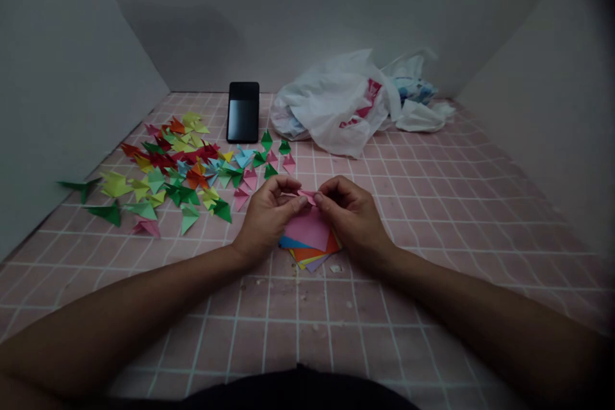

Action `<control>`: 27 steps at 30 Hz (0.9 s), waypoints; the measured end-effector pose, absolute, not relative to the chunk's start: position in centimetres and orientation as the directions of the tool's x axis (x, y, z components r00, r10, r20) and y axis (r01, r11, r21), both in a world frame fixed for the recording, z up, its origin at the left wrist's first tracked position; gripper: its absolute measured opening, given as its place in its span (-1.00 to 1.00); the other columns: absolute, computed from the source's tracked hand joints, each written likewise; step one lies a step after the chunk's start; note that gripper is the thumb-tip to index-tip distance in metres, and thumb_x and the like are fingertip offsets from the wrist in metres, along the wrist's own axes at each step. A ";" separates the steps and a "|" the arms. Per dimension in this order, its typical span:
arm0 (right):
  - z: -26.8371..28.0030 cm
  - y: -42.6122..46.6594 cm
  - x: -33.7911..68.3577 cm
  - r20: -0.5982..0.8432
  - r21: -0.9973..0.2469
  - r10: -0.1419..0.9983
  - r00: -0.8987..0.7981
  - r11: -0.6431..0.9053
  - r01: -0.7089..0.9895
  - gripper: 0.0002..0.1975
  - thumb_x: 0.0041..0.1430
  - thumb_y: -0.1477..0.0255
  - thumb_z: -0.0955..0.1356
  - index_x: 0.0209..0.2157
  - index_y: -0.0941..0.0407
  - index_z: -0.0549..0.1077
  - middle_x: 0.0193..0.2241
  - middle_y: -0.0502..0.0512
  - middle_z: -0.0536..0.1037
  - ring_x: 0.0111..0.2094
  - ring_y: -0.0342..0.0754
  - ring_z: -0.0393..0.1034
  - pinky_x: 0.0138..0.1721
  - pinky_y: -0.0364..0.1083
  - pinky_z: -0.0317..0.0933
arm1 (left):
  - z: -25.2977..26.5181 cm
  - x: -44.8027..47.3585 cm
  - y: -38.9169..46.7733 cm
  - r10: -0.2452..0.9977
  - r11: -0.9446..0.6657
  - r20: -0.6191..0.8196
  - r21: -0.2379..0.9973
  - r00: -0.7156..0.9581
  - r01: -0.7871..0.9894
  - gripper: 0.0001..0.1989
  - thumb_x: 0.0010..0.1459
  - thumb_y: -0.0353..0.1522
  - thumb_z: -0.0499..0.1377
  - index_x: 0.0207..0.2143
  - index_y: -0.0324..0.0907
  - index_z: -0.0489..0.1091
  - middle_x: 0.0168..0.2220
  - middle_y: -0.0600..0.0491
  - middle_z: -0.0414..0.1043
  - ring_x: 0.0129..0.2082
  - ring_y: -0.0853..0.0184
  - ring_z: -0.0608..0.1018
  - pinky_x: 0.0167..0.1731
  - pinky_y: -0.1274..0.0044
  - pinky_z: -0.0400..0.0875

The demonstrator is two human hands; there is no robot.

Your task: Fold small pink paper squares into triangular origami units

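Observation:
Between my two hands is a small folded piece of pink paper (307, 195), pinched from both sides. My left hand (275, 214) grips its left end with thumb and fingers. At its right end, the thumb and index finger of my right hand (354, 214) are closed on it. Right below lies a fanned stack of square coloured paper sheets (307, 230), pink on top, with blue, orange, yellow and lilac edges showing. Many folded paper cranes (185, 170) in green, yellow, red, blue and pink are spread to the left of my hands.
A black phone (243, 112) leans upright near the back wall. White plastic bags (336, 102) stand to its right, one with red print. The pink checked cloth (432, 205) covers the surface, with small paper scraps (336, 268) near the stack. Grey walls (307, 6) enclose three sides.

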State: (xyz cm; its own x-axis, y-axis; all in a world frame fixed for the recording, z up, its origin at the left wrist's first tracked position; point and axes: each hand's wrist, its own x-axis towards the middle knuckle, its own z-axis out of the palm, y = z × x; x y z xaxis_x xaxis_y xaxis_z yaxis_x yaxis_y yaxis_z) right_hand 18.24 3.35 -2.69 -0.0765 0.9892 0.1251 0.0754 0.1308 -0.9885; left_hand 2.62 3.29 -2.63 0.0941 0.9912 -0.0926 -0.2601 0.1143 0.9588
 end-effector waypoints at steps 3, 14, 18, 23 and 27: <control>-2.8 3.2 18.1 0.127 -0.991 0.989 -0.070 0.130 0.040 -0.85 0.14 0.39 0.41 -0.44 0.09 0.37 -0.50 -0.06 0.39 -0.45 -0.15 0.24 -0.42 -0.13 0.14 | -2.6 2.7 3.3 0.987 0.152 -0.129 0.939 0.092 -0.310 -0.68 -0.06 -0.38 0.39 -0.29 -0.18 0.34 -0.43 0.17 0.50 -0.41 0.45 0.57 -0.27 0.57 0.48; -2.9 3.0 18.2 0.149 -0.987 0.983 -0.107 0.155 0.049 -0.85 0.14 0.39 0.42 -0.45 0.08 0.40 -0.46 -0.01 0.48 -0.40 -0.10 0.36 -0.34 -0.09 0.28 | -2.5 2.6 3.4 0.959 0.270 -0.225 0.910 0.173 -0.315 -0.80 0.00 -0.33 0.36 -0.37 -0.24 0.43 -0.46 0.10 0.51 -0.44 0.42 0.58 -0.31 0.54 0.54; -2.6 2.9 18.2 0.183 -0.979 0.977 -0.105 0.191 0.069 -0.92 0.16 0.46 0.40 -0.42 0.09 0.44 -0.44 -0.02 0.50 -0.39 -0.12 0.36 -0.32 -0.10 0.25 | -2.5 2.6 3.4 0.959 0.268 -0.217 0.906 0.184 -0.328 -0.78 0.02 -0.30 0.36 -0.38 -0.24 0.43 -0.47 0.10 0.49 -0.44 0.42 0.57 -0.36 0.56 0.55; -2.6 2.9 18.3 0.195 -0.978 0.972 -0.131 0.203 0.052 -0.93 0.17 0.46 0.39 -0.40 0.09 0.46 -0.43 -0.02 0.51 -0.37 -0.11 0.38 -0.29 -0.09 0.27 | -2.5 2.6 3.5 0.963 0.253 -0.204 0.912 0.177 -0.323 -0.77 0.03 -0.29 0.36 -0.38 -0.24 0.42 -0.47 0.10 0.49 -0.44 0.43 0.56 -0.38 0.57 0.54; -2.8 3.0 18.4 0.207 -0.975 0.966 -0.152 0.216 0.043 -0.94 0.20 0.45 0.38 -0.38 0.09 0.47 -0.40 -0.01 0.52 -0.34 -0.10 0.40 -0.26 -0.08 0.28 | -2.5 2.5 3.5 0.963 0.251 -0.206 0.918 0.172 -0.308 -0.77 0.03 -0.29 0.36 -0.38 -0.24 0.42 -0.47 0.10 0.49 -0.44 0.42 0.56 -0.39 0.57 0.54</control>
